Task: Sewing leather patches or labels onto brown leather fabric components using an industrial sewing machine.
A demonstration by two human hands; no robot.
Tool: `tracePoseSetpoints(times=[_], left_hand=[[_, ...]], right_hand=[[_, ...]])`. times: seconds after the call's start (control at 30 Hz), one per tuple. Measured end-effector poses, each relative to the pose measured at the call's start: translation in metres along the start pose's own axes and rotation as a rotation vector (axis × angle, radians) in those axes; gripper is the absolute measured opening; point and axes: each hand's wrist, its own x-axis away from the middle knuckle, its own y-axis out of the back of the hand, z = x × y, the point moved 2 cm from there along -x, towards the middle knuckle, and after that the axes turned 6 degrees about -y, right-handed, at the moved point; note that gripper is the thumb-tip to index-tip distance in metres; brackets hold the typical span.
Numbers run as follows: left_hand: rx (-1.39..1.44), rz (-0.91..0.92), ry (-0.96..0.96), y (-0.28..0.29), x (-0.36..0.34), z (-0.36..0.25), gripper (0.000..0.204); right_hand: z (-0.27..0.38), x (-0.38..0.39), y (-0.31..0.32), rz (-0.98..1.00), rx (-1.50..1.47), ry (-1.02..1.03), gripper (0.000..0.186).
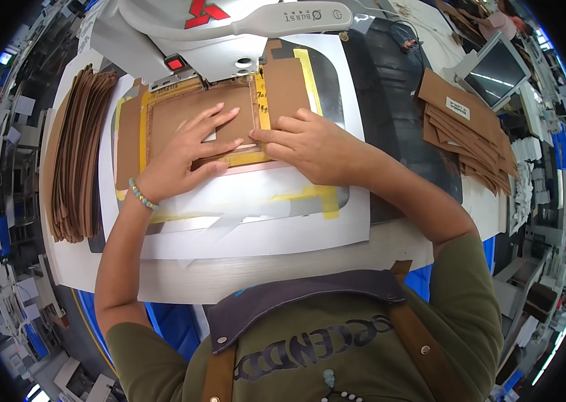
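My left hand [186, 147] lies with spread fingers on a brown panel [186, 110], which sits inside a yellow-edged template frame [144, 127]. A small white patch shows on the panel beneath these fingers. At the frame's lower right corner, my right hand [310, 147] has its fingers curled and its fingertips pressed together at the inner edge. Whatever lies between those fingertips is too small to make out. Just beyond both hands stands the white head of a sewing machine [209, 57], its lower end over the panel's far edge.
A tall stack of brown panels [79, 154] stands on the left. To the right lies a fanned pile of brown pieces [464, 127], with a tilted screen [497, 70] behind it. A white sheet with yellow tape [263, 231] covers the near table. Another person is at far right.
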Motion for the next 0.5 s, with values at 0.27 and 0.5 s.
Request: tracePoseSetpoints(times=[0.27,0.5], left_hand=[[0.007,0.066,0.007,0.003,-0.006,0.012,0.043],[-0.031,0.031,-0.005,0.006,-0.009,0.021,0.041]], right_hand=[[-0.013,0.003,-0.002,-0.103,-0.093,-0.110,0.027],[-0.042,0.011,0.012,-0.346,-0.254,-0.278,0.024]])
